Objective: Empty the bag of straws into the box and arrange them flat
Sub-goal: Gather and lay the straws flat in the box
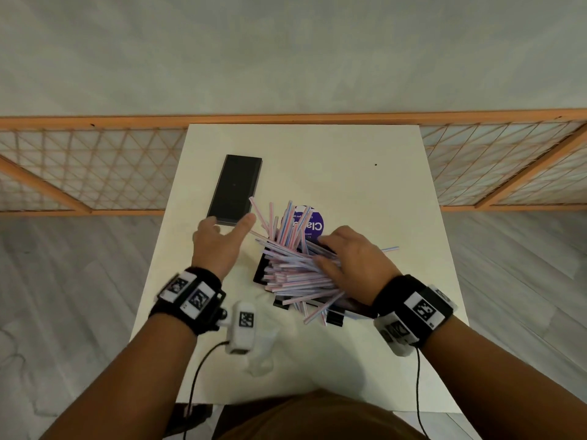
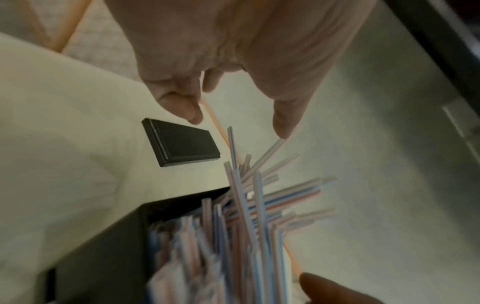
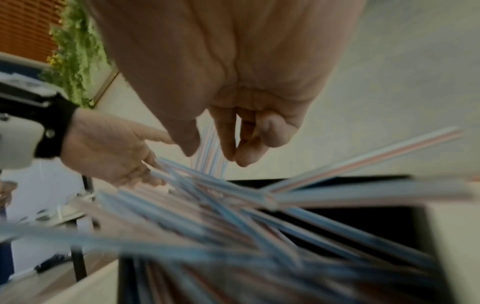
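Note:
A heap of pink-and-blue striped straws [image 1: 295,268] lies crisscross in and over a black box [image 1: 261,270] at the middle of the white table [image 1: 349,173]. Several stick up or hang past the rim. My right hand [image 1: 325,252] lies on the heap's right side, thumb and curled fingers round a bunch of straws [image 3: 210,148]. My left hand [image 1: 228,223] hovers left of the heap, fingers loose and holding nothing. In the left wrist view one straw tip [image 2: 278,142] touches a fingertip. A purple round label [image 1: 314,225] shows behind the upright straws.
The flat black lid [image 1: 235,188] lies on the table beyond my left hand. Crumpled clear plastic [image 1: 263,357] sits near the front edge. One straw [image 1: 389,249] pokes out to the right. A wooden lattice screen [image 1: 95,166] stands behind the table.

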Demonstrator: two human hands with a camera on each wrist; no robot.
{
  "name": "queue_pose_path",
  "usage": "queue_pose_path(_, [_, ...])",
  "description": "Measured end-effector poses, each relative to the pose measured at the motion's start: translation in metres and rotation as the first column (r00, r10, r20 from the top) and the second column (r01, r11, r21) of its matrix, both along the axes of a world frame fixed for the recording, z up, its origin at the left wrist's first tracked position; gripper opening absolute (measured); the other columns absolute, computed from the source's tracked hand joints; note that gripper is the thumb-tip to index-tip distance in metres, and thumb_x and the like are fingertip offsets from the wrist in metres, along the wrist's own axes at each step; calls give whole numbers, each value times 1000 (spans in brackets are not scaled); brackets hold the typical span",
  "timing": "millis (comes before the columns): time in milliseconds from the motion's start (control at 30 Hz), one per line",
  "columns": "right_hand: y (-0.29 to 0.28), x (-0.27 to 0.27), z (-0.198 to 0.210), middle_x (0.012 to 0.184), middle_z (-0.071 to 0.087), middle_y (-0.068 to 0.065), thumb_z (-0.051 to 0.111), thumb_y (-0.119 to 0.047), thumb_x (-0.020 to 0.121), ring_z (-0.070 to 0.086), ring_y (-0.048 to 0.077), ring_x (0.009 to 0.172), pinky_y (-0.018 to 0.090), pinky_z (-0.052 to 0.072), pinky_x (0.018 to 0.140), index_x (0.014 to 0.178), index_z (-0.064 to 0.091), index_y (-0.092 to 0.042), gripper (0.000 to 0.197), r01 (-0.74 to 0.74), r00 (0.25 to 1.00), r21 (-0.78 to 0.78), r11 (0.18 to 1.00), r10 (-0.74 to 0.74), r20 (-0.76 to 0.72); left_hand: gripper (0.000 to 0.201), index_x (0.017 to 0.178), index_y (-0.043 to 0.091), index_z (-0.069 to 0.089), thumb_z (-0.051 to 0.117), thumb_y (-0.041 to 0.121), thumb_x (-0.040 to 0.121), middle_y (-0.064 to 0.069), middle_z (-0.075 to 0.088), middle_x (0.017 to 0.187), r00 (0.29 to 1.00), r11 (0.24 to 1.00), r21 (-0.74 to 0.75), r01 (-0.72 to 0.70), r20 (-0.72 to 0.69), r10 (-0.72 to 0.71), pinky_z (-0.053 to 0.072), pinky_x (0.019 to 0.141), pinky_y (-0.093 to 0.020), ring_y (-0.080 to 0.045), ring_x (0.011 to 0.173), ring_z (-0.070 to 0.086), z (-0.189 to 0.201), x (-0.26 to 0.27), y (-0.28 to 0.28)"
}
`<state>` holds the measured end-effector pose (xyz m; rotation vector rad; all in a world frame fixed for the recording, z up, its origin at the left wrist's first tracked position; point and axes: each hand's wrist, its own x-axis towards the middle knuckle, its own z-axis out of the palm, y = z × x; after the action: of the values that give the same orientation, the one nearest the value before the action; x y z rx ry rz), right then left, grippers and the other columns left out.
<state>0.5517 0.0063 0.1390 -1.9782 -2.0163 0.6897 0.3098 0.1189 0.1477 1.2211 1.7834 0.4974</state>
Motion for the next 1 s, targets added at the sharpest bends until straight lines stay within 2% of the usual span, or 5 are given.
queue_pose_path(200, [53, -14, 18, 102, 66, 7, 56, -44, 96, 62, 26, 95, 35, 51, 82, 111, 65, -10, 38, 106, 994, -250, 962, -103, 26, 89, 136, 26, 60, 73, 81, 67, 3, 65, 128, 937, 931, -171, 323, 197, -289, 54, 83, -31, -14, 110, 65, -8, 11, 24])
queue_pose_path(367, [74, -33, 18, 96, 69, 6, 63, -41, 93, 61, 20, 82, 29, 46, 70, 102, 70, -12, 32, 63, 996, -281, 958, -80, -46, 45, 103, 19, 69, 77, 58, 82, 1, 71, 108, 868, 871, -5, 492, 81, -490, 56, 88, -36, -16, 101, 67, -7, 27, 26])
queue_pose_path(500, [80, -44, 14, 88, 67, -1, 63, -39, 91, 60, 17, 79, 22, 41, 64, 95, 67, -17, 23, 9, 995, -231, 973, -32, -98, 26, 97, 23, 76, 86, 39, 80, 4, 77, 90, 785, 799, 142, 585, 150, -601, 49, 72, -14, -6, 84, 72, 1, 32, 20])
queue_pose_path(700, [82, -51, 11, 76, 63, 4, 71, -33, 83, 61, 19, 65, 33, 48, 56, 82, 63, -15, 19, 50, 947, -84, 995, -74, -312, 22, 96, 22, 77, 87, 32, 79, 1, 78, 89, 831, 838, 198, 509, 141, -538, 60, 83, -40, -15, 86, 74, -3, 29, 22])
queue_pose_path(1000, [91, -45, 15, 76, 67, -6, 75, -37, 87, 59, 6, 69, 22, 42, 64, 78, 69, -30, 13, 37, 907, -212, 977, -122, -402, 21, 102, 20, 73, 83, 22, 84, 3, 75, 92, 849, 833, 323, 449, 136, -510, 57, 78, -26, -8, 86, 70, 5, 30, 25])
